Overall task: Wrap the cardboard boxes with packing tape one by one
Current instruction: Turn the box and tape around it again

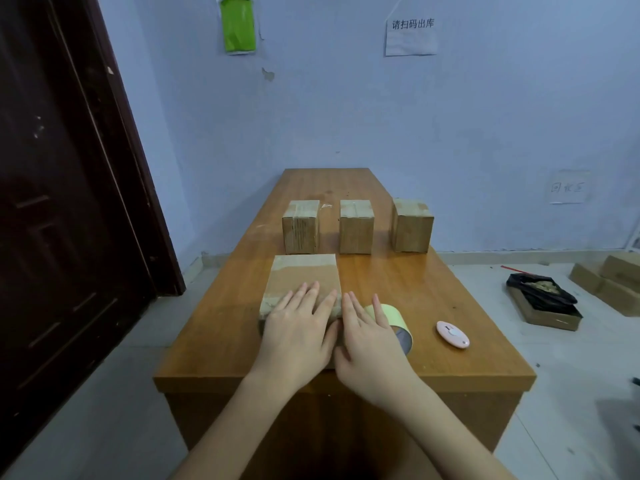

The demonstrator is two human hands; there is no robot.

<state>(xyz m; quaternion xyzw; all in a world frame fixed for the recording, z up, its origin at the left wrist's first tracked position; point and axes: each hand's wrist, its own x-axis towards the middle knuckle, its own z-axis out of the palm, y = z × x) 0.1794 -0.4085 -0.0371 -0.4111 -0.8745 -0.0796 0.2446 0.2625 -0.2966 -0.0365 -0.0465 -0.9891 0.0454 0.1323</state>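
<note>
A cardboard box [303, 275] lies flat near the front of the wooden table [450, 299]. My left hand [298, 327] lies flat on the box's near end, fingers straight. Beside it, my right hand [367, 341] reaches along the box's right edge with straight fingers, in front of the tape roll. The roll of pale yellow packing tape [391, 315] stands on the table just right of the box, partly hidden by my right hand. Three more cardboard boxes stand upright in a row farther back: left [300, 226], middle [356, 226], right [412, 225].
A small pink oval cutter [452, 334] lies on the table right of the tape. On the floor at the right sit an open box with a black bag [542, 301] and more cardboard boxes [613, 282]. A dark door [62, 202] is at the left.
</note>
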